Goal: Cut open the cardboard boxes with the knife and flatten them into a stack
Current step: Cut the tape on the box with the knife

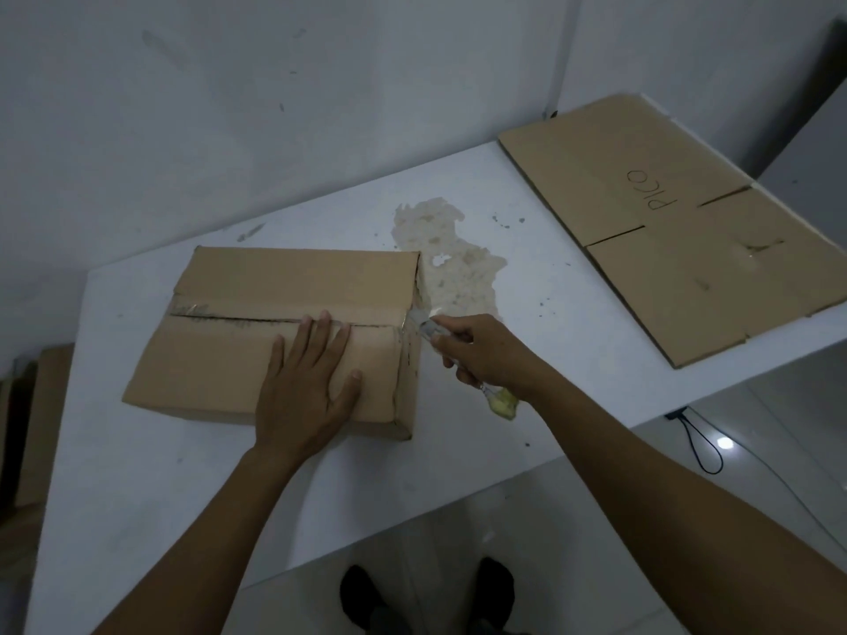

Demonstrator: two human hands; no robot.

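A closed brown cardboard box (238,286) lies on the white table (550,341), its taped centre seam slit along most of its length. My left hand (307,387) presses flat on the box's near flap, fingers straight and spread. My right hand (481,355) grips a utility knife (424,325) with a yellow end; its blade meets the right end of the seam at the box's edge. A flattened cardboard box (678,231) marked "PICO" lies at the table's far right.
A large peeled, stained patch (449,254) marks the table just right of the box. More cardboard (41,419) stands on the floor to the left. A black cord (701,446) hangs below the table's right edge. The white wall runs behind.
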